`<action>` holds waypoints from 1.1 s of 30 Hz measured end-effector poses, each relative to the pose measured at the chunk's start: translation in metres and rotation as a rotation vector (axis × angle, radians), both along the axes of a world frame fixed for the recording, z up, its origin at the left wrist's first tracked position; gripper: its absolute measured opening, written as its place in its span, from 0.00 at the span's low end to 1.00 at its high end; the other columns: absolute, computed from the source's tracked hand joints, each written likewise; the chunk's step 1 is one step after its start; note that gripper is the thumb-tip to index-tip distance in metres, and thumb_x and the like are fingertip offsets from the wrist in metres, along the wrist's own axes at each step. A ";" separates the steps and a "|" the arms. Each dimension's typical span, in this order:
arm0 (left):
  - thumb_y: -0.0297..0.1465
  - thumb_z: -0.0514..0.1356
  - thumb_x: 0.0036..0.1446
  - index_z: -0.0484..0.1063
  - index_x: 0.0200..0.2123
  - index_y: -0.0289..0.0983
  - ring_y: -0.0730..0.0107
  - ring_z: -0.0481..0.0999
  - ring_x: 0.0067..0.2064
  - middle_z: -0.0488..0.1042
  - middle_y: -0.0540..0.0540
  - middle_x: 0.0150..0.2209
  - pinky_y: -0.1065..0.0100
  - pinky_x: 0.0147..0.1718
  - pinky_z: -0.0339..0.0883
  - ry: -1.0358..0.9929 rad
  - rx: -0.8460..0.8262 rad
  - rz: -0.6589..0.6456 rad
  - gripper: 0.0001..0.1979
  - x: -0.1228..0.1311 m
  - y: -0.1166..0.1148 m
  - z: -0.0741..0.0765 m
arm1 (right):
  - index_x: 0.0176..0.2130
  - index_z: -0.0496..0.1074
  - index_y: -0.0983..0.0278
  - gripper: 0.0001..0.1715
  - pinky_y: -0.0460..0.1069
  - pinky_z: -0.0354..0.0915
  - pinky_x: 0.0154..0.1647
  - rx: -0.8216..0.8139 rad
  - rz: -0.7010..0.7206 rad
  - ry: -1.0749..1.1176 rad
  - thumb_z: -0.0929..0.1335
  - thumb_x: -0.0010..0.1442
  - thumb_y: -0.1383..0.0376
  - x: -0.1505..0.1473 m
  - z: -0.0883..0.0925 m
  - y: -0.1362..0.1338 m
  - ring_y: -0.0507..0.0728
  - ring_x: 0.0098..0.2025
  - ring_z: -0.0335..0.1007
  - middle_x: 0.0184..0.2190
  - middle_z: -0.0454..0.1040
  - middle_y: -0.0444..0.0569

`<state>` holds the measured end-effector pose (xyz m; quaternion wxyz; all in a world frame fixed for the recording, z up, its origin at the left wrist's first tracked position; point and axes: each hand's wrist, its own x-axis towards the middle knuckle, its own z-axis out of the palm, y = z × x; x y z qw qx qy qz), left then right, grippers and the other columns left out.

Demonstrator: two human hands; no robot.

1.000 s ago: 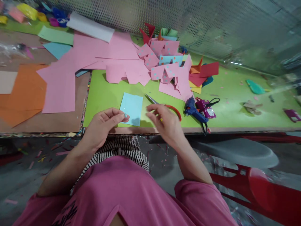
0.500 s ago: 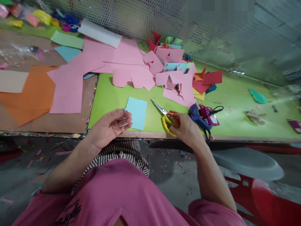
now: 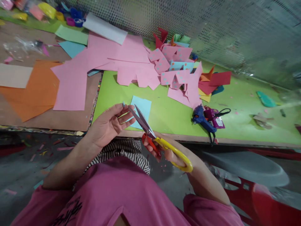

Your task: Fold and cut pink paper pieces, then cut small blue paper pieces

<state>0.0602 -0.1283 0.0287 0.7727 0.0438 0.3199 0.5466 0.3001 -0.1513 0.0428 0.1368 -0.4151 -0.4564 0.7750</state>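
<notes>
My left hand (image 3: 109, 124) is palm up above the table edge, thumb and forefinger pinching a tiny blue piece of paper (image 3: 124, 104). In my right hand (image 3: 168, 150) are scissors (image 3: 149, 130) with one red and one yellow handle. Their blades are parted and point up-left, the tips close to my left fingertips. Behind the blades and fingers, a light blue paper sheet (image 3: 144, 106) lies flat on the green tabletop, partly covered from view.
Pink paper cutouts (image 3: 138, 77) and dotted folded pieces (image 3: 175, 77) lie towards the back. A blue glue gun (image 3: 202, 119) rests on the right beside a purple box (image 3: 215, 117). Orange paper (image 3: 44, 91) is on the left. A grey stool (image 3: 249, 166) stands below the table's right side.
My right hand has lifted the scissors off the table and brought them left, blades parted, to my left fingers. My left hand keeps its pinch, nearly in the same place.
</notes>
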 end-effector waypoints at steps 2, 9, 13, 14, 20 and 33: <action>0.29 0.67 0.58 0.80 0.29 0.39 0.65 0.85 0.40 0.85 0.48 0.36 0.55 0.50 0.80 0.017 -0.002 0.001 0.05 0.000 -0.001 0.000 | 0.44 0.75 0.58 0.25 0.42 0.63 0.23 -0.007 0.020 0.008 0.76 0.57 0.44 0.001 -0.004 0.002 0.50 0.31 0.63 0.33 0.68 0.44; 0.29 0.67 0.59 0.79 0.29 0.38 0.66 0.86 0.38 0.84 0.49 0.34 0.55 0.52 0.79 0.042 -0.031 0.004 0.05 0.000 -0.002 0.002 | 0.41 0.75 0.60 0.21 0.40 0.61 0.21 -0.185 -0.066 -0.042 0.69 0.67 0.46 -0.005 0.000 0.005 0.49 0.29 0.63 0.31 0.67 0.43; 0.27 0.66 0.59 0.78 0.28 0.37 0.67 0.86 0.35 0.84 0.50 0.31 0.57 0.49 0.80 0.030 -0.062 0.009 0.07 0.001 -0.002 0.005 | 0.44 0.75 0.61 0.20 0.40 0.63 0.23 -0.177 -0.060 0.010 0.76 0.60 0.50 -0.005 0.000 0.006 0.49 0.31 0.65 0.34 0.71 0.44; 0.27 0.66 0.59 0.78 0.28 0.37 0.67 0.86 0.35 0.84 0.50 0.31 0.57 0.49 0.81 0.031 -0.066 0.013 0.07 0.001 -0.001 0.006 | 0.43 0.75 0.61 0.20 0.40 0.63 0.22 -0.197 -0.071 0.013 0.76 0.60 0.50 -0.006 0.000 0.006 0.48 0.30 0.65 0.34 0.70 0.44; 0.28 0.69 0.57 0.78 0.28 0.37 0.68 0.86 0.35 0.83 0.51 0.30 0.58 0.51 0.80 0.031 -0.054 0.023 0.06 0.002 -0.001 0.006 | 0.37 0.74 0.62 0.20 0.39 0.61 0.19 -0.262 -0.126 -0.052 0.72 0.64 0.48 -0.017 0.012 0.007 0.47 0.26 0.63 0.27 0.68 0.42; 0.36 0.75 0.51 0.77 0.29 0.39 0.64 0.86 0.38 0.84 0.50 0.33 0.58 0.50 0.79 0.201 0.109 0.055 0.11 0.002 -0.005 -0.005 | 0.40 0.77 0.59 0.21 0.42 0.63 0.21 -0.213 -0.074 -0.053 0.73 0.63 0.45 -0.002 -0.004 0.003 0.50 0.28 0.64 0.30 0.69 0.45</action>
